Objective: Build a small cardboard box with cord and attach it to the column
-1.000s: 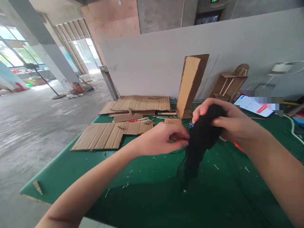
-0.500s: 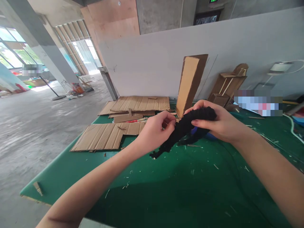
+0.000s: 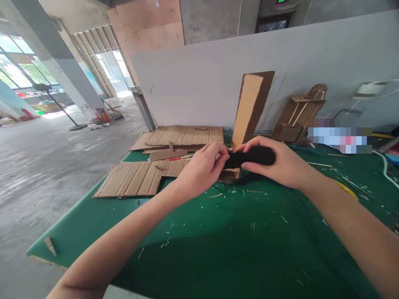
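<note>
A soft black piece of fabric (image 3: 254, 157), knitted or fuzzy in look, is stretched between my hands above the green table. Its exact kind cannot be made out. My right hand (image 3: 277, 160) wraps round its thick right end, thumb below and fingers over the top. At the narrow left end, my left hand (image 3: 207, 166) pinches it between thumb and fingertips. A darker length hangs below the right hand, partly hidden by it. Just behind the hands stands a tall folded cardboard piece (image 3: 249, 108).
Flat cardboard sheets (image 3: 131, 178) lie on the green table (image 3: 199, 245) at left, with small scraps scattered about. A cardboard construction (image 3: 293, 114) leans against the white partition (image 3: 193, 83). A yellow ring-shaped object (image 3: 346, 189) is partly behind my right forearm.
The black fabric has swung up from a slanted, drooping position to nearly level, its lower left end no longer hanging down. Both hands keep hold, and the right has moved slightly left.
</note>
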The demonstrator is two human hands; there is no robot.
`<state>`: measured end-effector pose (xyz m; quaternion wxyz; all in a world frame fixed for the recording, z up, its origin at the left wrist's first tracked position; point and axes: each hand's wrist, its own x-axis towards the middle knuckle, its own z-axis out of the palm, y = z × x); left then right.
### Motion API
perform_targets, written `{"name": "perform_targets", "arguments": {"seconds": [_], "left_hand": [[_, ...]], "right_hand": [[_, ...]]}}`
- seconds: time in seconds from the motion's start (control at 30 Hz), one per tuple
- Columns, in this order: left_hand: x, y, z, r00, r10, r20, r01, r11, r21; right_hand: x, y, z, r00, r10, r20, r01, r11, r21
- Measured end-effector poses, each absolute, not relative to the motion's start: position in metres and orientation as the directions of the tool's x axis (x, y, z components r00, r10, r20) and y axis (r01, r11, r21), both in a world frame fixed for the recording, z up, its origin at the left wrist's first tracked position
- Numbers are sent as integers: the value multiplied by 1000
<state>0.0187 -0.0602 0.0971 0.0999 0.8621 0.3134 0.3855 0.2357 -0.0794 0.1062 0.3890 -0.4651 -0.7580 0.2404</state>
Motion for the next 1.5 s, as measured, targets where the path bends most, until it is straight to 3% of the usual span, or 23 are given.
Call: {"name": "perform_targets", "arguments": {"seconds": [0.07,0.17,0.3,0.47,0.57,0.63,0.73,0.83,0.93,1.07,1.3,1.43,1.5], "left_hand": [[18,-66,100,531,539,654,453,-833,318],[18,-76,104,621,469,628,390,-880,273],[20,-75,100,719,533,446,317,-822,472],[11,-35,83,693,674,256,303,-595,745],[-2,-11,74,675,734,77,298,-366,882],[-10,-1,69,645,764,38,236,-246,940],[-16,9,65,619,784,45,138,-165,977],[-18,11,71,558,823,107,32,-150,988],[-21,4,89,444,872,208,-94,-186,978],[-27,-12,116,366,868,335,-139,-305,942],[-34,-11,121,403,787,467,37,-524,851],[-27,-11,109,661,655,365,122,-574,810],[-17,-15,101,702,636,320,159,-578,801]], "right_hand": [[233,-78,103,-185,902,390,538,425,-728],[229,-74,100,-36,922,385,363,371,-855],[227,-72,105,177,945,276,2,280,-960],[236,-74,114,117,979,164,-152,181,-972],[244,-77,115,21,988,156,-126,157,-979],[249,-80,114,-73,984,161,-100,154,-983],[252,-85,113,-344,933,106,-15,108,-994],[250,-88,115,-564,823,-73,248,84,-965],[247,-88,119,-488,864,-125,478,145,-866],[248,-82,120,-281,960,17,629,198,-752],[254,-78,117,-270,958,97,558,238,-795],[249,-84,119,-315,932,179,542,332,-772],[246,-88,121,-330,919,217,534,371,-760]]}}
